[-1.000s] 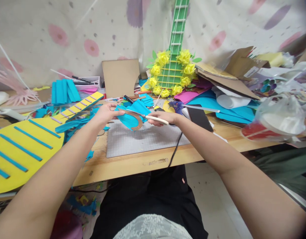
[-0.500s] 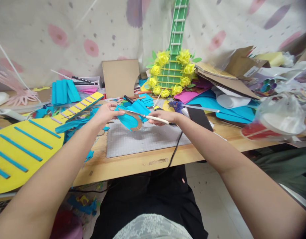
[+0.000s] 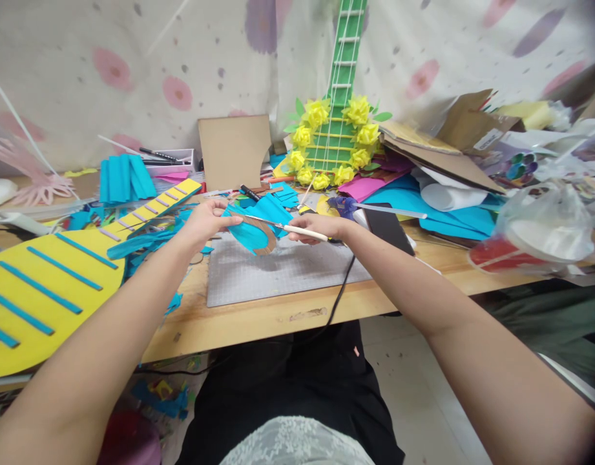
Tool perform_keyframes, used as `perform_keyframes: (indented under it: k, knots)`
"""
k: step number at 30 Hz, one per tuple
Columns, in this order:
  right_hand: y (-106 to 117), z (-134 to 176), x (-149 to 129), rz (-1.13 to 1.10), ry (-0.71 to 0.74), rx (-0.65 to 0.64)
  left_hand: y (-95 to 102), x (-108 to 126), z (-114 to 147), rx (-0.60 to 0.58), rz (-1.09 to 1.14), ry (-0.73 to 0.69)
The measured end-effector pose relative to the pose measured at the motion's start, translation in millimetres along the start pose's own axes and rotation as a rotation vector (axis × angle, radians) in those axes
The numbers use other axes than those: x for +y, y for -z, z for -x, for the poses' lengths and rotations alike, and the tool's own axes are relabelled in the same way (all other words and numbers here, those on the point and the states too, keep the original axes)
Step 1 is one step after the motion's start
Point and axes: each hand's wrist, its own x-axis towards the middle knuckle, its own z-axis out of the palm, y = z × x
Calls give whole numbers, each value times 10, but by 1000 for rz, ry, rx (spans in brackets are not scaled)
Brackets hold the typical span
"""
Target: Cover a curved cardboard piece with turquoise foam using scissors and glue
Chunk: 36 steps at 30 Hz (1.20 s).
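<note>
Between the thumb and fingers of my left hand (image 3: 210, 221) is pinched the left end of a blue paper piece (image 3: 246, 236) with a curved brown cardboard strip (image 3: 265, 237) against it. My right hand (image 3: 321, 229) is wrapped round the white handle of a pair of scissors (image 3: 307, 232). Their blades point left and lie along the blue paper near the cardboard's edge. How far apart the blades are is too fine to tell. Both hands are held over a grey cutting mat (image 3: 239, 284).
A yellow cardboard guitar (image 3: 59, 284) with blue strips lies at the left. Behind stands a green guitar (image 3: 340, 129) ringed with yellow paper flowers. Paper and cardboard sheets (image 3: 447, 161) and a bagged red-and-white tub (image 3: 524, 239) sit at the right. A black cable (image 3: 343, 290) crosses the table edge.
</note>
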Motion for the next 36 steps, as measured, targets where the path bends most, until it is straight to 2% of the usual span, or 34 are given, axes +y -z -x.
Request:
perform_keyframes:
  k: [5,8,15,20,27,36]
  knots:
    - [-18,-26,-24,30,37,-32,-46,-8,-28,-29,27,-40]
    - [-40,-59,-33,14,64,-37,-92,-19,-48,-1,39,-35]
    - [-56,-55,-87,-48,28,-44,-126,-34,-58,-4,51,-30]
    - [-34,-64,-59,-14,19,-45,-132,-12,-24,-29,63,-42]
    - [-34,-115,-26,57,58,-38,-171,31,6,-21,80,6]
    - [-62,-171,-27,14,41,-13,-198,69,43,11,134,11]
